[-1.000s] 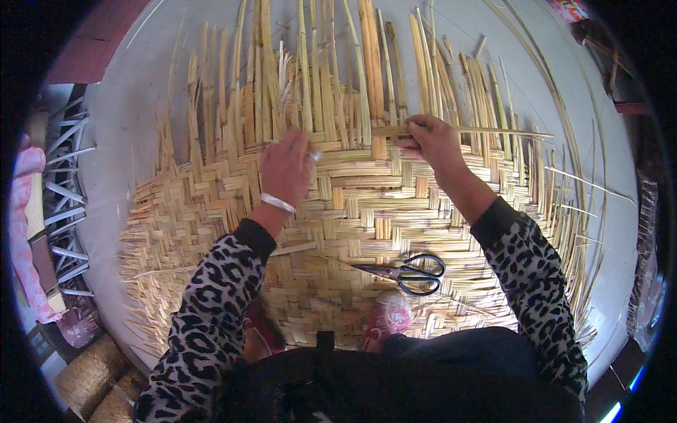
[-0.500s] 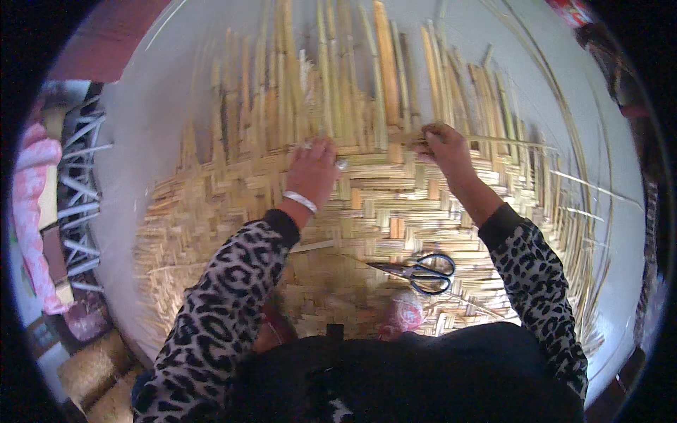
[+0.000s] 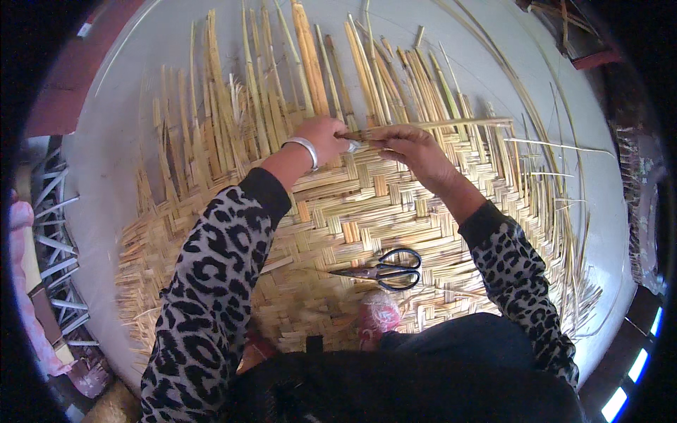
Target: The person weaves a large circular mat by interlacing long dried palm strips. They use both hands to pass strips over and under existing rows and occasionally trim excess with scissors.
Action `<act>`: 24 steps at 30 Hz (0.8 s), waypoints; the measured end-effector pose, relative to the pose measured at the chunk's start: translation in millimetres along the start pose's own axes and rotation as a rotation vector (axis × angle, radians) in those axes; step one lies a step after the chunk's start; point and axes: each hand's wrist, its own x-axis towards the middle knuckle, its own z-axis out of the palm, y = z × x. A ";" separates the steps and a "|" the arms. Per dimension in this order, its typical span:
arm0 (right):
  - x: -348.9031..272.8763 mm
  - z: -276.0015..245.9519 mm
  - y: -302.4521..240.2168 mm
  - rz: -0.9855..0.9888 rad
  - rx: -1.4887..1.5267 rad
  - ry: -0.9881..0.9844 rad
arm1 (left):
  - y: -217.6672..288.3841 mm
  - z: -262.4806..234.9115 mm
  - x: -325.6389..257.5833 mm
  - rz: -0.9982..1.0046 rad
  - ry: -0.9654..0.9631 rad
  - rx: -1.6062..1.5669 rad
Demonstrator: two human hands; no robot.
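A half-woven mat (image 3: 384, 229) of flat, straw-coloured reed strips lies below me, with loose upright strips fanning out along its far edge. Across those uprights runs a long flat reed strip (image 3: 471, 123). My right hand (image 3: 421, 156) pinches it from the right, thumb and fingers closed near its left end. At that end, my left hand (image 3: 319, 143), with a silver bracelet at the wrist, is curled with its fingertips on the strip; part of its grip is hidden. Nearer to me, black-handled scissors (image 3: 367, 272) lie on the mat, apart from both hands.
My foot in a red and white covering (image 3: 379, 317) rests on the mat close to the scissors. Long thin strips (image 3: 532, 116) curve over the pale floor (image 3: 599, 211) on the right. A white metal lattice rack (image 3: 60, 247) stands at the left.
My view has shifted, so the mat and scissors appear farther left. My left hand has gone from lying on the weave to the strip's end, and my hands are closer together.
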 end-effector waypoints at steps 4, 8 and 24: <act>29.3 -21.1 -7.9 -0.013 -0.026 0.094 | -3.1 12.3 -5.5 -0.052 0.199 -0.043; 70.3 -30.1 -13.4 -0.028 -0.401 -0.020 | -3.8 36.1 -10.8 -0.174 0.497 -0.247; 104.9 -37.8 -19.6 0.260 -0.498 -0.068 | -17.2 47.3 -9.8 -0.383 0.524 -0.645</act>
